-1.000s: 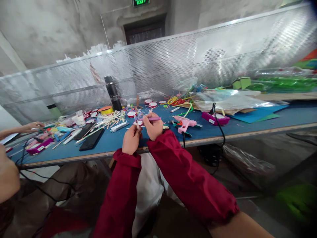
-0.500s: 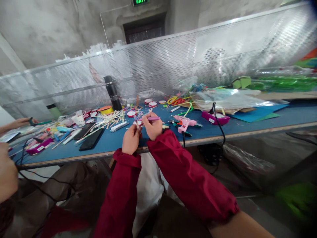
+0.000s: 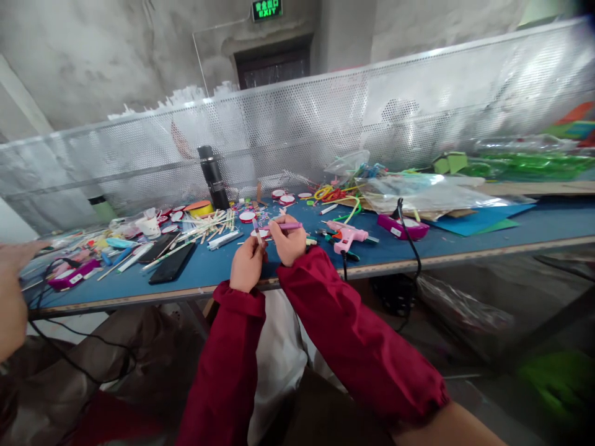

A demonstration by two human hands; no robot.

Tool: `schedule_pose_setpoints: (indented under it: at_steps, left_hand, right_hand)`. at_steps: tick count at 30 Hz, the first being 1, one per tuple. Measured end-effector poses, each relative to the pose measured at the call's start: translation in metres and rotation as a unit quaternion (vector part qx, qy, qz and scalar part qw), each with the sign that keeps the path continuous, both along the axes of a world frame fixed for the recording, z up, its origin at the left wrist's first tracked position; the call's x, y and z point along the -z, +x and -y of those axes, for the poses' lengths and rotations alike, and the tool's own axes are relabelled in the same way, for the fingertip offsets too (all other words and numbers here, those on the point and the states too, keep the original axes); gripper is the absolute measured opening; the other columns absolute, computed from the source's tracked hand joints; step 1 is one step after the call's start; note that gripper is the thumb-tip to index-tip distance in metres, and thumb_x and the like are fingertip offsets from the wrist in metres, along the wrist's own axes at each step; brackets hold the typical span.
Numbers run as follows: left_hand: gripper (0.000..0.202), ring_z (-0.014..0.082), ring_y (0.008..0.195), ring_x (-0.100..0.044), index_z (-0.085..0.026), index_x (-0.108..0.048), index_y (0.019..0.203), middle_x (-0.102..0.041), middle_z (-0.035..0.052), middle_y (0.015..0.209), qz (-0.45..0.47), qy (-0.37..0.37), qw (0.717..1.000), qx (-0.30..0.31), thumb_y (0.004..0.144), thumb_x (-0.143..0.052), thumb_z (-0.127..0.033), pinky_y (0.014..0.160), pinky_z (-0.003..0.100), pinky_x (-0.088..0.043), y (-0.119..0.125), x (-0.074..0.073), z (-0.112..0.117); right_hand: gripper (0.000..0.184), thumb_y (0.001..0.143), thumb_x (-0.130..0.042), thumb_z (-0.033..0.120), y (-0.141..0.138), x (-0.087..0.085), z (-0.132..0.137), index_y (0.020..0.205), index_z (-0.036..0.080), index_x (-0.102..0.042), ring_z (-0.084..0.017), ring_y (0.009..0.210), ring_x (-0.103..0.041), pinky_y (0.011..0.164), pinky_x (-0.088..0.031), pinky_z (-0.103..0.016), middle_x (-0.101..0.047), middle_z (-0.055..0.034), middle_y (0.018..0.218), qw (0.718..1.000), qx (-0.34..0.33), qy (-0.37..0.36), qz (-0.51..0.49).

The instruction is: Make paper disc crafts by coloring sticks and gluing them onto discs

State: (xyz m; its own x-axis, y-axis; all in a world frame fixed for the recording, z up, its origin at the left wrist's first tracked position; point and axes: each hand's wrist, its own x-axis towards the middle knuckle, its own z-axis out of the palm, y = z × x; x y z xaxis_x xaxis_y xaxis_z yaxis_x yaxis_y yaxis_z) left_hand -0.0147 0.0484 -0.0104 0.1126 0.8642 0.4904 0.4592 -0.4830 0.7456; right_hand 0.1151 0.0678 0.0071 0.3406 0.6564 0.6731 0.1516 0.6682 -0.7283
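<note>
My left hand [image 3: 247, 265] is closed near the table's front edge, pinching a small flat stick [image 3: 257, 230] that stands up from the fingers. Part of the stick is purple and part is pale. Close beside it, my right hand [image 3: 290, 243] grips a purple marker pen [image 3: 292, 226], its tip end pointing left toward the stick. Whether the tip touches the stick I cannot tell. A pink glue gun [image 3: 346, 235] lies just right of my right hand. Left of my left hand rests a white marker [image 3: 224, 240].
A black bottle [image 3: 212, 176] stands behind a pile of pale sticks [image 3: 214, 222]. Two dark phones, one of them this phone [image 3: 171, 263], lie left. Purple tape dispenser [image 3: 402, 227] with a black cable and plastic bags [image 3: 432, 189] are right. Another person's hand [image 3: 13, 297] is at far left.
The view has tilted up slightly. My hands keep nearly the same pose, with the marker pen still by the stick. The other person's far hand has moved at the left.
</note>
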Motion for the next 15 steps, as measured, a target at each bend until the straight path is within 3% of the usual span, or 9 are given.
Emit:
schedule_pose_setpoints:
  at_steps: [6, 11, 15]
  left_hand:
    - [0.019, 0.0175, 0.066, -0.058, -0.023, -0.059, 0.089, -0.065, -0.0004, 0.069, 0.004, -0.005, 1.0, 0.003, 0.098, -0.049, -0.037, 0.065, 0.028, -0.039, 0.0, 0.0009, -0.001]
    - [0.021, 0.0172, 0.066, -0.059, -0.023, -0.057, 0.086, -0.065, -0.0004, 0.068, 0.008, 0.004, 1.0, 0.004, 0.098, -0.05, -0.038, 0.065, 0.028, -0.039, 0.0003, 0.0004, -0.0002]
    - [0.02, 0.0173, 0.066, -0.058, -0.023, -0.058, 0.087, -0.064, -0.0003, 0.069, 0.005, -0.002, 1.0, 0.006, 0.098, -0.049, -0.038, 0.065, 0.028, -0.039, 0.0004, -0.0003, 0.0004]
  right_hand:
    - [0.025, 0.087, -0.063, 0.044, -0.0013, 0.0045, -0.0049, 0.073, 0.024, -0.06, -0.016, 0.059, -0.058, 0.058, -0.046, -0.029, -0.065, 0.0016, 0.063, 0.998, -0.055, 0.012, -0.01]
    - [0.023, 0.087, -0.062, 0.041, -0.0003, 0.0028, -0.0026, 0.072, 0.024, -0.061, -0.015, 0.058, -0.057, 0.058, -0.043, -0.029, -0.063, 0.0019, 0.062, 1.0, -0.008, 0.002, -0.013]
    - [0.023, 0.087, -0.062, 0.041, -0.0001, 0.0015, -0.0011, 0.071, 0.023, -0.06, -0.015, 0.059, -0.057, 0.059, -0.044, -0.029, -0.064, 0.0019, 0.063, 1.0, -0.025, 0.016, 0.008]
